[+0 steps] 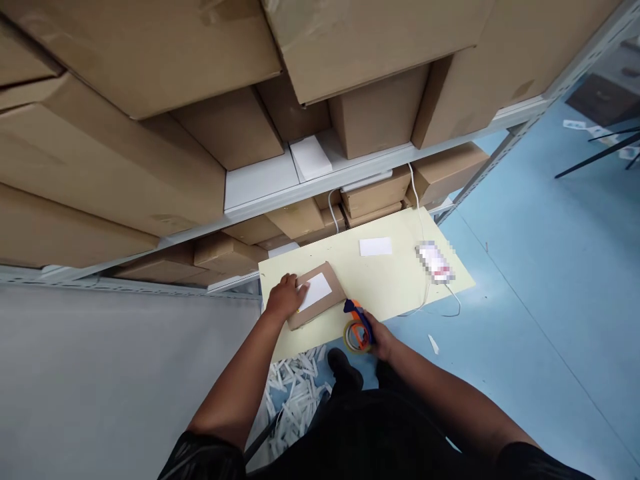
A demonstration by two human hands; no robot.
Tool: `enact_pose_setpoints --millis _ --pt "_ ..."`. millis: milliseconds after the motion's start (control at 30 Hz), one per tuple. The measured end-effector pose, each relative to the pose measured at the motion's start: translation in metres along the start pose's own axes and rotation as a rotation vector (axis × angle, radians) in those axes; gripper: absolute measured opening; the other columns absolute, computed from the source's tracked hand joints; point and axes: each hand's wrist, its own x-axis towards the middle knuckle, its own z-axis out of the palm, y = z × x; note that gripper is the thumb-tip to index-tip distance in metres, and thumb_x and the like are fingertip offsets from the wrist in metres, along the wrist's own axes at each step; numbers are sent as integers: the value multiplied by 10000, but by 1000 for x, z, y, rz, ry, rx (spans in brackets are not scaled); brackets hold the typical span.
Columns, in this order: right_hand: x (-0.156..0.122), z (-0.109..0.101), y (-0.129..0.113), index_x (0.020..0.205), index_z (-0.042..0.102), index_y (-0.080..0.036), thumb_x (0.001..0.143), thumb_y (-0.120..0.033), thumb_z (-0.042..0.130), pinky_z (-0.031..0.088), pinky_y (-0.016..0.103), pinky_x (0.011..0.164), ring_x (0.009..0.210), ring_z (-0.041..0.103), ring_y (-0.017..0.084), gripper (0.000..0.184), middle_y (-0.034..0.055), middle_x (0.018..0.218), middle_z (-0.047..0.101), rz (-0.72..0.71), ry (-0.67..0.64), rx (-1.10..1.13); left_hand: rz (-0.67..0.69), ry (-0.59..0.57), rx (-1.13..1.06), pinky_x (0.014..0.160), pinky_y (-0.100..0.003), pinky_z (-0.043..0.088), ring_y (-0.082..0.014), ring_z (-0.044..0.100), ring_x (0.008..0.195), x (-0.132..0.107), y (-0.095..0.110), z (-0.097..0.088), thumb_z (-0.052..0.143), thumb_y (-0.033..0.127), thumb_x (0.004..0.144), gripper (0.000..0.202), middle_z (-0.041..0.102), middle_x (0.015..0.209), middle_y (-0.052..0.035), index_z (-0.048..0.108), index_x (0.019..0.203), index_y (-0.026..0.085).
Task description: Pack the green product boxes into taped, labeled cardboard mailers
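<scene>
A small brown cardboard box (336,283) lies tilted across the pale yellow table, with a white paper sheet (317,291) on its top. My left hand (286,295) rests on the box's left side, fingers stretched out, thumb on the sheet. In my right hand (381,336) is a blue and orange tape dispenser (355,305) loaded with a roll of tape (347,339). It is held just beyond the box's near right corner, over the table's front edge; my fingers wrap its handle and are partly hidden.
On the yellow table (395,291) lie a white paper slip (375,247) and a blurred-out device (435,262) with white cables. Metal shelves (265,199) full of cardboard boxes rise behind. White paper scraps (297,393) cover the floor below, left of my shoe (345,369).
</scene>
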Motion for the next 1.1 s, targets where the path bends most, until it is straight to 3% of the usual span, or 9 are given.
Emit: enact_pose_setpoints --millis 100,167,267,433,600,767,900,1000,1100 --pt "7 18 -39 1025 681 -189 961 -691 476 618 380 696 765 722 235 546 91 840 743 22 5 53 63 -65 -81 1131 -395 405 -344 439 1456 -38 -36 9 586 639 900 839 296 1674 -174 377 1572 183" --pt "14 33 -73 1042 673 -186 971 -661 490 624 388 701 757 726 232 514 89 844 745 20 26 59 175 -76 -135 1096 -373 445 -344 455 1445 -65 -42 19 749 638 773 1031 201 1714 -134 304 1617 248" --pt "28 55 -118 1054 658 -168 950 -644 556 623 392 691 729 716 221 498 90 846 745 30 66 -40 314 -16 -121 1116 -469 426 -400 435 1436 -93 -30 38 864 583 660 1105 213 1714 -106 348 1602 323" --pt "45 80 -150 1043 660 -154 904 -675 618 617 417 714 756 714 235 541 111 866 752 56 96 -203 177 151 18 1201 -692 137 -498 158 1539 -90 -2 66 814 622 714 1051 183 1712 -153 371 1601 277" --pt "26 53 -128 1037 678 -161 899 -673 628 609 395 693 718 706 223 533 97 858 757 21 129 -240 158 127 11 1228 -667 81 -447 48 1577 -77 -3 72 770 647 751 1057 136 1723 -144 310 1625 271" --pt "-20 -6 -31 1055 712 -163 913 -694 580 623 417 776 817 747 248 565 113 976 784 143 51 -74 131 190 1 1240 -645 95 -445 31 1579 -75 5 79 744 666 769 1068 124 1721 -175 299 1627 211" --pt "-27 -8 27 1089 712 -161 913 -699 569 625 420 827 856 763 256 584 108 977 791 178 30 122 102 245 13 1234 -618 167 -459 6 1574 -80 25 89 667 683 828 1029 110 1716 -212 302 1618 133" --pt "-6 10 9 1142 703 -152 966 -650 506 630 418 811 831 764 248 564 97 954 794 99 -7 176 80 235 41 1209 -626 216 -507 17 1554 -90 36 91 662 695 820 1070 114 1699 -261 308 1604 60" --pt "20 31 -51 1142 691 -153 992 -629 480 635 408 770 779 754 234 542 90 888 790 6 53 133 110 149 96 1163 -625 291 -501 224 1511 -96 31 83 717 655 794 1041 211 1686 -230 317 1620 163"
